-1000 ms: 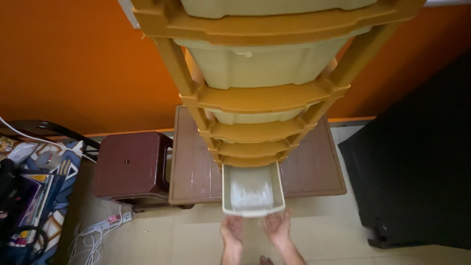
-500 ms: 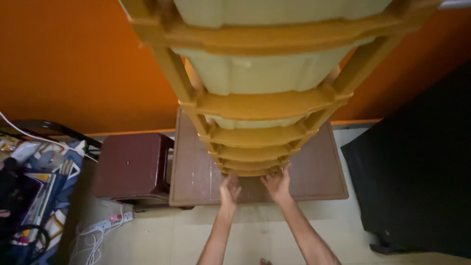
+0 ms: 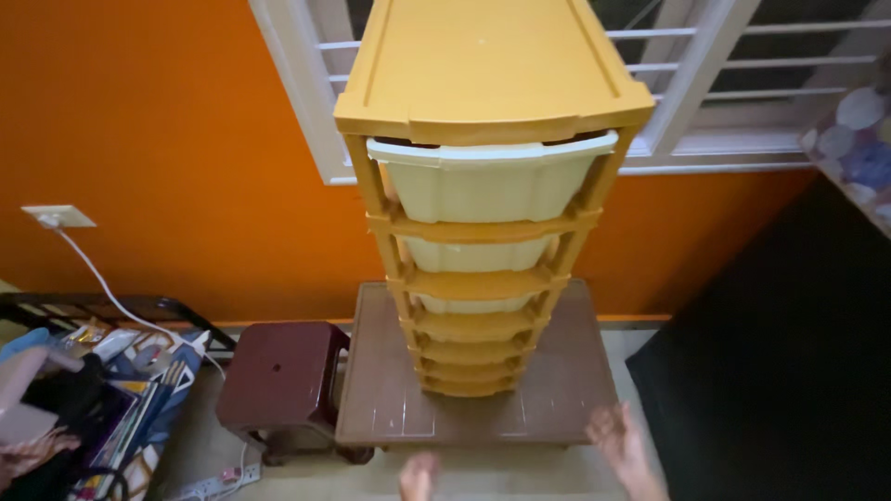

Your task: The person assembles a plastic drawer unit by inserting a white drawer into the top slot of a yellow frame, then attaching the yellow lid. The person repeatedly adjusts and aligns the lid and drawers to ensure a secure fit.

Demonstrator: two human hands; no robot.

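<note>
Your left hand [image 3: 419,475] sits low in front of the tall orange plastic drawer tower [image 3: 483,232], near the front edge of the low brown plastic worktop [image 3: 390,390] that carries the tower. Only part of that hand shows, blurred, so you cannot tell whether its fingers are spread or curled; it holds nothing that can be seen. Your right hand [image 3: 620,443] hangs just off the worktop's front right corner, to the right of the tower's base, its fingers loosely spread and empty, touching nothing.

The tower stands upright on the middle of the worktop, against the orange wall [image 3: 167,148] and below the white-framed window [image 3: 705,83]. Its cream plastic drawers [image 3: 483,190] all sit pushed into the frame, the bottom ones included.

Left of the tower, beside the worktop, stands a dark maroon plastic stool [image 3: 278,380]. Further left of the tower lies a heap of colourful bags and papers [image 3: 102,390], and a white cable [image 3: 111,292] runs down from a wall socket [image 3: 58,216]. Right of the tower there is a large black surface [image 3: 780,371].
</note>
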